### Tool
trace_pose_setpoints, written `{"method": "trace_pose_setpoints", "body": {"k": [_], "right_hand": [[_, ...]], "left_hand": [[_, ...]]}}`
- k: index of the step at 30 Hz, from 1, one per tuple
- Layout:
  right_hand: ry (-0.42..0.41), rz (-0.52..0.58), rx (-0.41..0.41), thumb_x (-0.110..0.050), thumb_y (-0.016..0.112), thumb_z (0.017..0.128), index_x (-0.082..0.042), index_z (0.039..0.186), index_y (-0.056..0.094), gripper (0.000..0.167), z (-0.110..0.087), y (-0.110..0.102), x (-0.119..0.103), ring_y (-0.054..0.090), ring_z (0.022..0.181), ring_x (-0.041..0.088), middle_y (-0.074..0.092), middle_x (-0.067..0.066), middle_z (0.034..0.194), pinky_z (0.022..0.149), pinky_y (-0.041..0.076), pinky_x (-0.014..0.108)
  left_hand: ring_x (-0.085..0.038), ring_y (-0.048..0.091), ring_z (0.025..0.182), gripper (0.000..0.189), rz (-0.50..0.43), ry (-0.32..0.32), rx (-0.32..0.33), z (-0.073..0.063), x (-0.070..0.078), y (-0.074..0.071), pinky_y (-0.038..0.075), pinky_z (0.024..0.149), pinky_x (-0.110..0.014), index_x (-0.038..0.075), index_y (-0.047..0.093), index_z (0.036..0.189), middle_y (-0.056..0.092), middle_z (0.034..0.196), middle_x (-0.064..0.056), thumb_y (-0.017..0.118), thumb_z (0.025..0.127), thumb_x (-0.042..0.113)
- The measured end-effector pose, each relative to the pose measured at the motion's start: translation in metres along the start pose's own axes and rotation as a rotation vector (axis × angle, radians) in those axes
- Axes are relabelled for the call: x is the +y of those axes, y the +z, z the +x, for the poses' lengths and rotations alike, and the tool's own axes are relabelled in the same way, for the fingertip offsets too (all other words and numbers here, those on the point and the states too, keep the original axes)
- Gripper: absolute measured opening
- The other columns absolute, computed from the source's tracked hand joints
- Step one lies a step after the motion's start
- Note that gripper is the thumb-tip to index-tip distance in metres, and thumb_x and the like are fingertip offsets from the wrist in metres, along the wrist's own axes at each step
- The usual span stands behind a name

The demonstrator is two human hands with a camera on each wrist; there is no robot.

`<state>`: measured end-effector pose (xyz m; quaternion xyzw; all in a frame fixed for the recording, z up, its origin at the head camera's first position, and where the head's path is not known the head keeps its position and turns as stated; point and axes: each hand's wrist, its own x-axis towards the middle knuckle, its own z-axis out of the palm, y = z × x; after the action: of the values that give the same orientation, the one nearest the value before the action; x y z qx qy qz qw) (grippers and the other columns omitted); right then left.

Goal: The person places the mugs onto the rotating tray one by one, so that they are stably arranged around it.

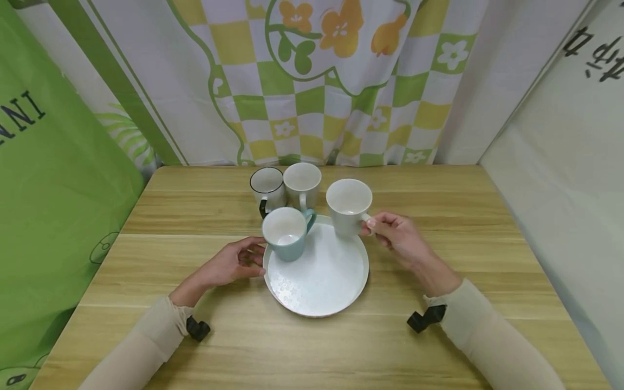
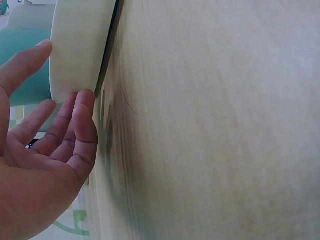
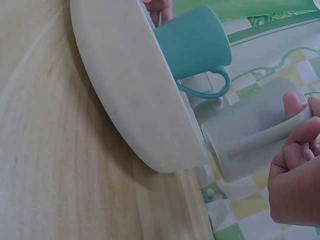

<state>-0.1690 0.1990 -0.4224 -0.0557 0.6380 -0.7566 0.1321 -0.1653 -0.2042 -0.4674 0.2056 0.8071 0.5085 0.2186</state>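
White mug [image 1: 347, 211]: one, roughly upright, handle pinched by the right hand [image 1: 402, 238]; held at the far edge of the round tray [image 1: 324, 287], just left of that hand; contact with tray unclear. Tray: between both hands, bearing a teal mug [image 1: 290, 248], interior bare, nearer the left hand [image 1: 231, 264], whose relaxed fingers touch the tray wall. Black-rimmed mug [image 1: 273, 199], second white mug [image 1: 295, 196]: worktop [image 1: 439, 200], beyond both hands.
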Motion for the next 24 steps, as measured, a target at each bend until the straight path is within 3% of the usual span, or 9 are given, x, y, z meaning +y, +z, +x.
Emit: {"method": "trace_pose_setpoints", "body": {"k": [5, 17, 24], "right_hand": [[-0.016, 0.022, -0.035, -0.008, 0.058, 0.1, -0.02, 0.083, 0.071, 0.025, 0.001, 0.0008, 0.0042, 0.04, 0.055, 0.002, 0.074, -0.008, 0.077, 0.052, 0.017, 0.026], [-0.039, 0.029, -0.112, -0.009, 0.059, 0.1, -0.02, 0.087, 0.072, 0.022, 0.0012, 0.0022, 0.007, 0.044, 0.055, 0.002, 0.075, -0.007, 0.081, 0.053, 0.032, 0.016], [-0.061, 0.024, -0.15, -0.009, 0.058, 0.101, -0.018, 0.088, 0.071, 0.021, 0.0013, 0.0033, 0.0094, 0.044, 0.055, 0.001, 0.075, -0.006, 0.082, 0.052, 0.031, 0.016]], "left_hand": [[-0.034, 0.065, 0.11, 0.069, -0.005, 0.0, -0.002, -0.0006, 0.0001, 0.0004, 0.055, 0.089, -0.029, 0.003, 0.044, 0.145, 0.061, 0.128, -0.026, 0.078, 0.086, 0.01], [-0.033, 0.065, 0.109, 0.068, -0.005, 0.005, 0.002, -0.0003, -0.0014, 0.0002, 0.055, 0.088, -0.028, 0.003, 0.045, 0.145, 0.061, 0.127, -0.025, 0.079, 0.086, 0.01], [-0.033, 0.066, 0.109, 0.069, -0.007, -0.005, 0.006, 0.0, -0.0001, 0.0007, 0.055, 0.087, -0.027, 0.003, 0.045, 0.145, 0.061, 0.128, -0.025, 0.079, 0.085, 0.011]]}}
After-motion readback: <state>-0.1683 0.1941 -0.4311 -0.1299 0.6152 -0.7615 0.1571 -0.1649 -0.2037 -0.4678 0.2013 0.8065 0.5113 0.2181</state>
